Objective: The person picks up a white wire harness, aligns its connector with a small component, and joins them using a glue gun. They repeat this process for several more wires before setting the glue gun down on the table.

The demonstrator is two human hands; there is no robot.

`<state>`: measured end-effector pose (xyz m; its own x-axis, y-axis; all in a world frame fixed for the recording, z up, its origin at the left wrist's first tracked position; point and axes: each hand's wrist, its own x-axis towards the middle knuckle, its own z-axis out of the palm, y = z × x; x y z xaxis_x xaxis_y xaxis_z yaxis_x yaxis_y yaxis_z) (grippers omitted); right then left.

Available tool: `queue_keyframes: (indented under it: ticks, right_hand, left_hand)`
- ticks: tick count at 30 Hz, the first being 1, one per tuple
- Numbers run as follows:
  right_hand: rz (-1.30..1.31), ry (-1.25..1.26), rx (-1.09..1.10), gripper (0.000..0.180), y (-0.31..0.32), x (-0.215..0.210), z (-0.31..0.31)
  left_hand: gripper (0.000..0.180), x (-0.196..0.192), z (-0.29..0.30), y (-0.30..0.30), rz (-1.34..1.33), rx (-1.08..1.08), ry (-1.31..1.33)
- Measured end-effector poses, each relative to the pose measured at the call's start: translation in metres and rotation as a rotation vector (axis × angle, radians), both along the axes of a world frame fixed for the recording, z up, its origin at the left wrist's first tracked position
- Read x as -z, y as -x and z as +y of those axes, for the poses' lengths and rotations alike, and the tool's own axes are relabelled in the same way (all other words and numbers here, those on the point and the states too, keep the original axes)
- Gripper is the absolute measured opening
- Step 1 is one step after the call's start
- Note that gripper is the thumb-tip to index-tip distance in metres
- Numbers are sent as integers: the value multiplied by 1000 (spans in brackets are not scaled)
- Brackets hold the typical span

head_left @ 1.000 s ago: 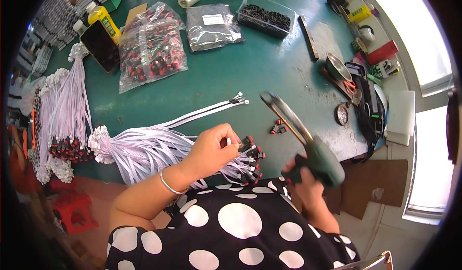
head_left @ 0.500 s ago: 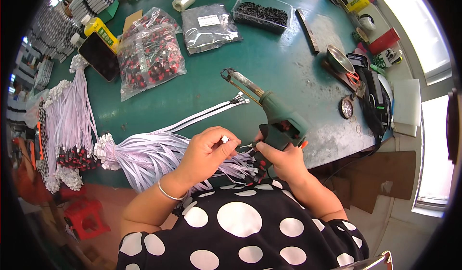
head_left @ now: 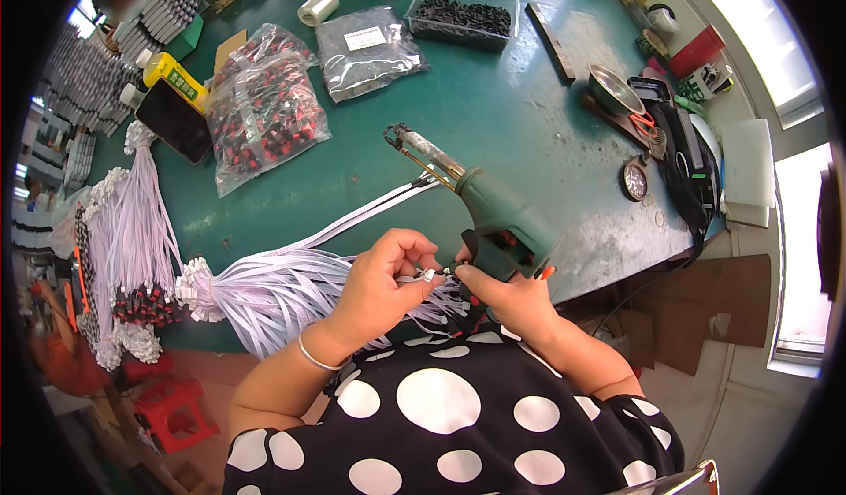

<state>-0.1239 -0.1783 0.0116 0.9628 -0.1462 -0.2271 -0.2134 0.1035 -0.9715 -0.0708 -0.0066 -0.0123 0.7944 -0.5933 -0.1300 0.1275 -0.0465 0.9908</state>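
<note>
My left hand (head_left: 381,285) pinches the end of a thin white cable (head_left: 428,275) just over the near edge of the green table (head_left: 493,107). The cable belongs to a tied bundle of white cables (head_left: 264,288) that fans out to the left. My right hand (head_left: 507,299) grips a green pistol-shaped soldering gun (head_left: 493,213); its metal tip (head_left: 398,135) points up and to the left, away from me. Thumb and finger of the right hand also meet the cable end, next to small red-and-black connectors (head_left: 467,305).
More white cable bundles (head_left: 132,230) hang off the table's left side. A clear bag of red and black parts (head_left: 260,107), a grey bag (head_left: 366,50), a tray of black parts (head_left: 463,14), a phone (head_left: 172,123), a yellow bottle (head_left: 176,79) and a tape roll (head_left: 317,7) lie beyond. Tools crowd the right edge.
The soldering gun came in from the right toward my body and now stands over the cable end. My two hands have closed together on the cable.
</note>
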Motion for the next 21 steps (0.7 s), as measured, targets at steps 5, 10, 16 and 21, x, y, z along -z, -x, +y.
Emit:
queue_keyframes:
  ticks: [5, 10, 16, 21]
  right_hand:
    - [30, -59, 28, 18, 4, 0, 4]
    - [70, -76, -12, 20, 4, -1, 3]
    - [-67, -130, 77, 22, 6, 18, -9]
    - [91, -154, 158, 20, 3, 14, -4]
  left_hand:
    - [37, 0, -1, 2, -41, -40, 22]
    - [34, -4, -3, 4, -322, -60, -93]
    - [31, 2, -2, 6, -591, -62, -64]
    - [24, -2, -3, 5, -458, -2, -70]
